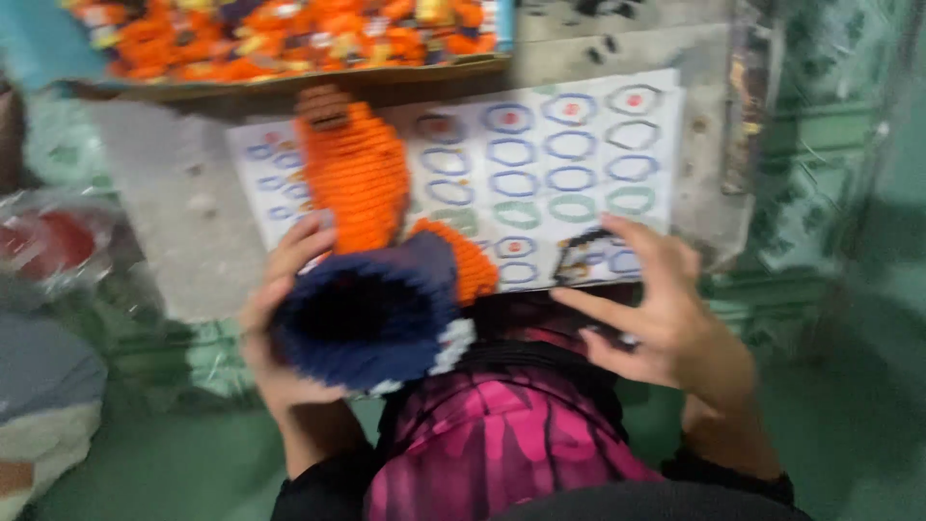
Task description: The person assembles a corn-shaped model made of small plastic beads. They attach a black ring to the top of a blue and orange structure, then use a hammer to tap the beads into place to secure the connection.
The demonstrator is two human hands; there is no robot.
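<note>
Left hand: the left hand [275,328] cups the navy blue end of a ribbed figure [371,260] built of many small folded pieces; its grip is closed around that rounded base from the left side and below.
Ribbed figure: orange above, navy blue below, with a white band at the bottom edge; it lies tilted over the near edge of the worktop [183,222], the orange part stretching up over the sheet.
Right hand: the right hand [666,309] hangs just to the right of the figure, fingers spread and apart, holding nothing; its fingertips overlap the near edge of the sheet.
Sheet: a white sheet [579,154] printed with rows of blue and green rings lies flat on the grey worktop.
Tray: a tray [289,39] heaped with orange pieces sits at the far edge.
Lap: pink and black cloth [492,444] shows below the hands.
Sharpness: the whole view is blurred.
</note>
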